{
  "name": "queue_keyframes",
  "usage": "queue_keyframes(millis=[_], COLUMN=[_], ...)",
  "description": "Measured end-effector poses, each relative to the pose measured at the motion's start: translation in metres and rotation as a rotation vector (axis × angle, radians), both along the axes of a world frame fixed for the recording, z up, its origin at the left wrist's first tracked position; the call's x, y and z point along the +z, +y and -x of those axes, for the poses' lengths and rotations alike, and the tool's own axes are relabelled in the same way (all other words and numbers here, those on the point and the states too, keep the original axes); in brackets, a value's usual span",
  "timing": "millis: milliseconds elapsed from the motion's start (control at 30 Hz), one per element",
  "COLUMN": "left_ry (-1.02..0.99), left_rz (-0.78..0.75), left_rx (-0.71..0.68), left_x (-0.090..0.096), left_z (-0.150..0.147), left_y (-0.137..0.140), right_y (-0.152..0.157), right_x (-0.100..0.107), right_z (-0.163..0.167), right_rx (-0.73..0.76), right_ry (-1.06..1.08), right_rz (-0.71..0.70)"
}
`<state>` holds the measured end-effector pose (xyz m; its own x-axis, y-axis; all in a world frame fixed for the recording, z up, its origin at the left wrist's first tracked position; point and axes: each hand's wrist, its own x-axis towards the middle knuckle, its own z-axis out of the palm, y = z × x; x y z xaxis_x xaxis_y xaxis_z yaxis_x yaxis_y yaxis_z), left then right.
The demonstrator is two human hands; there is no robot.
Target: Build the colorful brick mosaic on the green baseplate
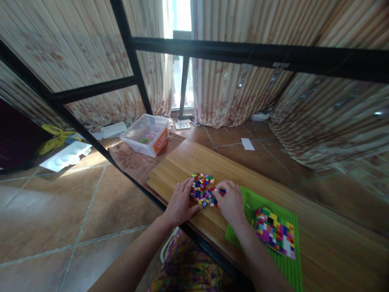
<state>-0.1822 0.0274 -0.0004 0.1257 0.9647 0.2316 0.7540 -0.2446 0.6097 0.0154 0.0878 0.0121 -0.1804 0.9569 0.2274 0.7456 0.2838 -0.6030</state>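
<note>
A pile of small, many-coloured toy bricks (203, 190) lies loose on the wooden board (182, 156) between my hands. My left hand (180, 202) rests at the pile's left side, thumb and fingers apart, fingertips touching its edge. Over the right edge of the pile, my right hand (232, 202) has its fingers pinched together, with small dark and white pieces showing at the fingertips. Right of it lies a green studded baseplate (291, 267), partly under my right forearm. A multicoloured block of joined bricks (275, 231) sits on that baseplate.
A clear plastic box (146, 134) with an orange label and a few pieces inside stands on a brown cloth (130, 162) at the board's far left. Black metal bars (212, 46) cross in front of the curtains. White packaging (65, 156) and paper lie on the tiled floor.
</note>
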Motion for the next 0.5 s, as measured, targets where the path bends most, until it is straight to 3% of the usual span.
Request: queue_keyframes(millis=[100, 233, 367, 500], left_ry=[-0.013, -0.137, -0.398, -0.792], left_rz=[-0.003, -0.028, -0.021, 0.171], left_rx=[0.001, 0.015, 0.073, 0.026], left_x=[0.000, 0.006, 0.022, 0.044], left_z=[0.001, 0.002, -0.014, -0.053], left_y=[0.001, -0.001, -0.012, -0.025], right_y=[-0.006, -0.020, -0.044, -0.072], right_x=[0.005, 0.016, 0.033, 0.048], right_z=[-0.002, -0.006, -0.006, -0.001], right_rx=[-0.061, -0.128, -0.174, -0.178], right_ry=[0.182, 0.576, 0.880, 1.029], right_rz=[0.098, 0.219, 0.285, 0.351])
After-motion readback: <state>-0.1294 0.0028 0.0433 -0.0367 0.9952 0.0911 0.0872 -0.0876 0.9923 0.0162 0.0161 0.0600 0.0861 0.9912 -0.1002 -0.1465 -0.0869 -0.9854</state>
